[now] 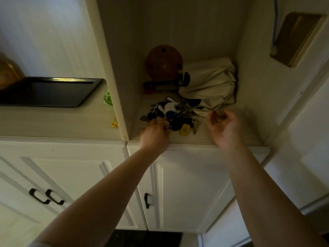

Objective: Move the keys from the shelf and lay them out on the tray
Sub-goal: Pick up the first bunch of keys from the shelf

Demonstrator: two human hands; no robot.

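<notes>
A tangled pile of keys (175, 114) with a yellow tag (184, 130), a blue fob and a black-and-white charm lies on the shelf (204, 136) inside the open cabinet niche. My left hand (154, 133) rests on the pile's left edge with its fingers closed over some keys. My right hand (223, 124) is raised at the pile's right side, fingers curled around a small brownish key piece that is blurred. The black tray (53, 102) sits on the counter to the left, outside the niche.
A cream cloth bag (211, 82), a round cork disc (163, 62) and a dark bar-shaped object (158, 86) fill the back of the shelf. A yellow bottle (8, 73) stands behind the tray. White cabinet doors with black handles (46, 196) are below.
</notes>
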